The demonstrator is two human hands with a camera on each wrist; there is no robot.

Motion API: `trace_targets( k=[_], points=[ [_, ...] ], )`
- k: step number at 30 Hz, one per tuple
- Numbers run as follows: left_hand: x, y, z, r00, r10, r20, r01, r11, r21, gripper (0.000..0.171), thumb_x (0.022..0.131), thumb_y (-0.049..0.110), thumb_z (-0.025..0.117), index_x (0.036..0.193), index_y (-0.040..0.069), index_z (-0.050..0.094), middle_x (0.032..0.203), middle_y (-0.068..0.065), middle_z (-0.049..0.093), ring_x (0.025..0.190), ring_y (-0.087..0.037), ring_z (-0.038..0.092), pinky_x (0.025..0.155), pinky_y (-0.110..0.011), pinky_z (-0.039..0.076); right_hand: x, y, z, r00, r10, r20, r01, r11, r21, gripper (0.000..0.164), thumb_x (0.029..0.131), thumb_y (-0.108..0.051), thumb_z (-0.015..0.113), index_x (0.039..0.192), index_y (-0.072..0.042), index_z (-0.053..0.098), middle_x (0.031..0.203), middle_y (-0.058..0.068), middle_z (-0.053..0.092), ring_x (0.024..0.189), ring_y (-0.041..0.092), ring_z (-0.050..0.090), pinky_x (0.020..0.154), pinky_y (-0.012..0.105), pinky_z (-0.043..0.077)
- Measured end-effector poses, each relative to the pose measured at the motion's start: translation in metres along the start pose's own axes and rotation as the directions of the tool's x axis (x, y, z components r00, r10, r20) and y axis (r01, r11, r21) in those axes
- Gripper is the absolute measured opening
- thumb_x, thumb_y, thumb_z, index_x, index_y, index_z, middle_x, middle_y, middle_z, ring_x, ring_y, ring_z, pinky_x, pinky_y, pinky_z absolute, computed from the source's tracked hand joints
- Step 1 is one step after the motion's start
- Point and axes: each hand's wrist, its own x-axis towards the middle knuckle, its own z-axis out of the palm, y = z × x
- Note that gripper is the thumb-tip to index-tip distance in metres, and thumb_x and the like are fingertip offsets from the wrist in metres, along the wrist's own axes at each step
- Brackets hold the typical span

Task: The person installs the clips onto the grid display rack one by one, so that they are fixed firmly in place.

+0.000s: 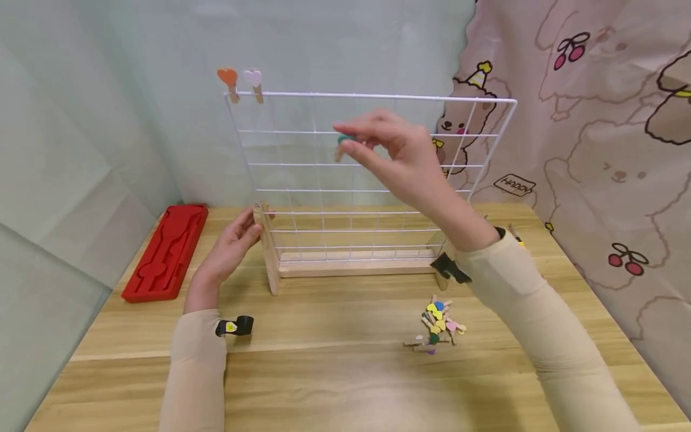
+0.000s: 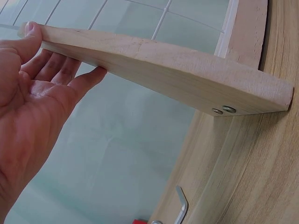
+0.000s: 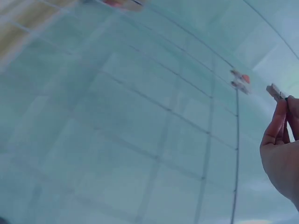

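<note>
My right hand [image 1: 402, 153] pinches a small wooden clothespin [image 1: 339, 152] with a teal top, in front of the upper part of a white wire grid [image 1: 351, 190]. In the right wrist view the same clothespin [image 3: 275, 92] sticks out past the fingertips. My left hand [image 1: 229, 243] grips the upper end of the grid's left wooden leg [image 1: 268, 255]; in the left wrist view, thumb and fingers lie on either side of that leg [image 2: 154, 60]. On the grid's top wire, at the left, sit an orange heart clothespin [image 1: 228, 78] and a white heart clothespin [image 1: 254, 79].
A loose pile of heart clothespins [image 1: 437, 324] lies on the wooden table [image 1: 324, 372] at front right. At the left is a red molded tray [image 1: 164, 252]. An L-shaped hex key [image 2: 182, 205] lies beyond the leg. Behind the grid hangs a pale cloth [image 1: 335, 48].
</note>
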Motion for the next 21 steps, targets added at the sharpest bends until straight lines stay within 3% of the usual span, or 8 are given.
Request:
trace_targets(
  k=[4,10,17,21],
  points=[
    [0.001,-0.001,0.0,1.0,0.007,0.0,-0.007,1.0,-0.01,0.048,0.092,0.012,0.039,0.137,0.012,0.025,0.131,-0.023,0.034,0.117,-0.01,0.04,0.09,-0.014,0.037,0.035,-0.026,0.01,0.995,0.104,0.008,-0.103,0.99,-0.095,0.028,0.08,-0.01,0.06,0.106,0.0,0.06,0.091,0.008,0.063,0.075,0.008,0.056,0.07,0.02,0.045],
    [0.004,-0.004,0.001,1.0,0.004,0.008,-0.004,1.0,0.012,0.047,0.092,0.012,0.039,0.137,0.011,0.025,0.13,-0.019,0.037,0.12,-0.022,0.036,0.091,-0.014,0.037,0.069,-0.043,0.02,0.964,0.265,0.02,-0.259,0.953,-0.161,0.027,0.082,-0.018,0.057,0.106,-0.007,0.061,0.095,0.001,0.064,0.077,0.009,0.055,0.068,0.018,0.041],
    [0.005,-0.002,0.001,1.0,-0.019,-0.009,0.019,1.0,0.014,0.048,0.092,0.016,0.04,0.137,0.014,0.025,0.13,-0.015,0.039,0.119,-0.017,0.037,0.091,-0.014,0.036,0.097,-0.013,0.027,0.972,0.234,-0.028,-0.235,0.95,-0.207,0.026,0.079,-0.023,0.06,0.102,-0.011,0.064,0.094,-0.002,0.065,0.077,0.006,0.054,0.067,0.016,0.041],
    [0.002,-0.001,-0.001,1.0,-0.016,-0.003,0.016,1.0,0.025,0.047,0.092,0.013,0.039,0.137,0.012,0.024,0.131,-0.02,0.036,0.12,-0.021,0.035,0.09,-0.013,0.036,0.102,0.001,0.033,0.977,0.208,-0.051,-0.215,0.947,-0.238,0.022,0.077,-0.025,0.063,0.094,-0.012,0.067,0.089,-0.003,0.066,0.073,0.005,0.056,0.063,0.016,0.042]
  ],
)
